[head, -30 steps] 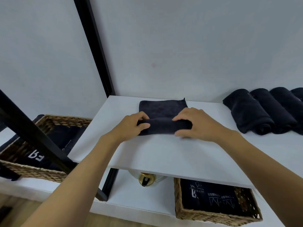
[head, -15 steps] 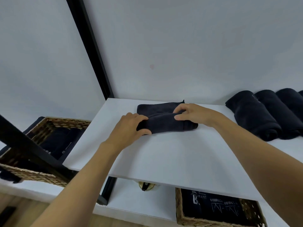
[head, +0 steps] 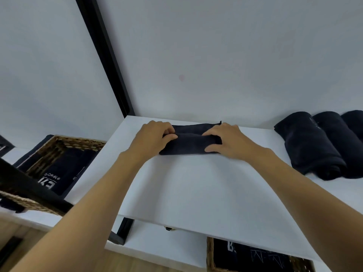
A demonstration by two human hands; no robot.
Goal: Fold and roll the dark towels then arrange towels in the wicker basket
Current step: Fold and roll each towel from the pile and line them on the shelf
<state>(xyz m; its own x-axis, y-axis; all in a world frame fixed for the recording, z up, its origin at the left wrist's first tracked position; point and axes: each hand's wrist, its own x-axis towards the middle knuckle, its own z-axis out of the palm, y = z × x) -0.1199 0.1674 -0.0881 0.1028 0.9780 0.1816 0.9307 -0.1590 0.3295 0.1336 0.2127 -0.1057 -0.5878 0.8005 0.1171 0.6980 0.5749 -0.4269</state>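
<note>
Rolling is well along in the head view: the dark towel (head: 189,145) lies on the white shelf (head: 196,193) close to the wall. The left hand (head: 155,140) grips its left end, fingers curled over the top and thumb tucked at the near side. The right hand (head: 230,143) grasps the right end the same way.

A second ago the roll was slim, with a broad flat piece spread behind it. Now the roll is thicker, and only a narrow strip of flat cloth shows between it and the wall. Both hands have travelled away from the person with it, and the view has tipped upward, showing more wall.

To the right on the same shelf lie the rolled towels (head: 314,146), side by side and touching, well apart from the one being worked. Down to the left a wicker basket (head: 78,141) holds folded dark cloth with white lettering. A second basket (head: 210,256) peeks out under the shelf's front edge at lower right, also with dark cloth inside. A black post (head: 106,61) rises at the shelf's back left corner.
</note>
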